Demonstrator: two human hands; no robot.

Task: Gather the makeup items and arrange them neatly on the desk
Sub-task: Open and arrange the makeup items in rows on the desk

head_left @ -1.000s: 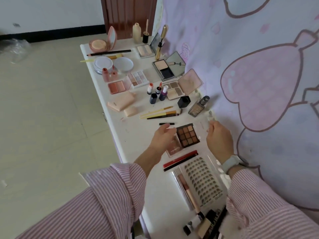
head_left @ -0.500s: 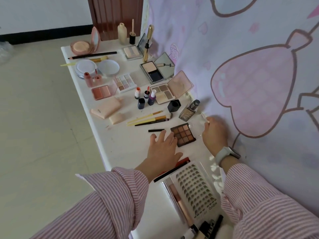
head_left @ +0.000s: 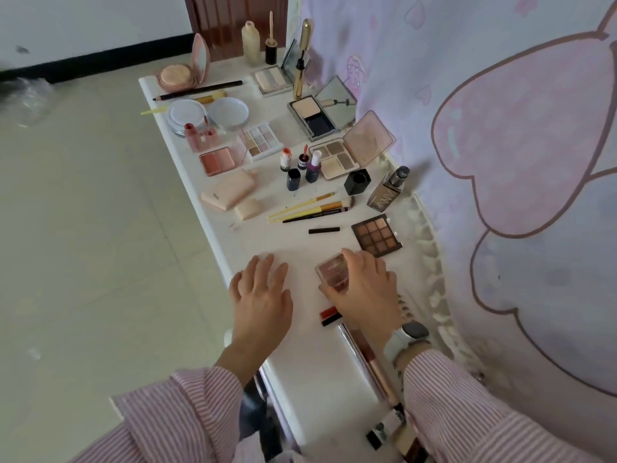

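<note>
At lower centre of the frame we see our right hand (head_left: 364, 289) gripping a small clear pink compact (head_left: 334, 272) on the white tabletop (head_left: 300, 355); our left hand (head_left: 262, 295) rests flat, fingers spread.

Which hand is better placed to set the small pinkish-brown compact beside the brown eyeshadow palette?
The right hand, probably. Its fingers already grip the small pinkish-brown compact, and the brown eyeshadow palette lies just beyond it. The left hand is open, flat on the white desk, farther from the palette.
</note>
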